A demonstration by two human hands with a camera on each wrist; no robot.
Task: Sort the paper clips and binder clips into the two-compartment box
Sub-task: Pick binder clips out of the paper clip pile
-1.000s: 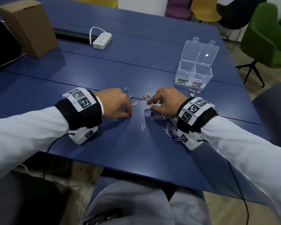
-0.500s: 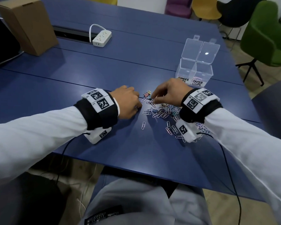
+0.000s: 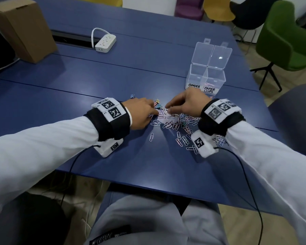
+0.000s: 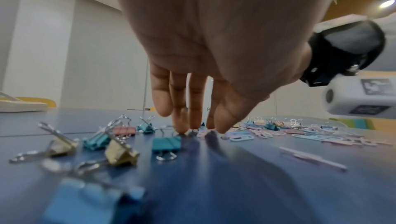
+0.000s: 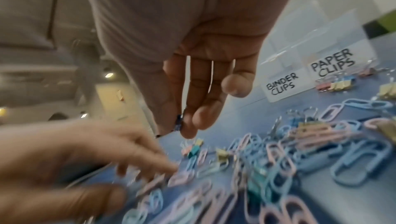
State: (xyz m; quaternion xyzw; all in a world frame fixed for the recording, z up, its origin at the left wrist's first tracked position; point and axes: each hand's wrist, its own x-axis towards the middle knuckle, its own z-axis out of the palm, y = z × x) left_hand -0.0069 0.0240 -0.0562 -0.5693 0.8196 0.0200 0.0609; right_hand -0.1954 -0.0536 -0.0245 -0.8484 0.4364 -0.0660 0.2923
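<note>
Both hands work at a scatter of pastel paper clips [image 3: 177, 126] on the blue desk [image 3: 78, 96]. The left hand [image 3: 140, 113] presses its fingers [image 3: 153, 112] down at the pile's near-left edge; the right hand [image 3: 187, 105] hangs over the pile, fingers curled. Small binder clips [image 3: 157, 103] lie between them. The clear 2-compartment box [image 3: 206, 79], lids open, stands beyond the right hand, some paper clips in the compartment labelled PAPER CLIPS.

A brown carton [image 3: 23, 27] stands at the blue table's [image 3: 131, 68] far left, a white power strip [image 3: 105, 42] near it. Green [image 3: 288, 45], yellow [image 3: 218, 9] and purple [image 3: 188, 7] chairs stand beyond.
</note>
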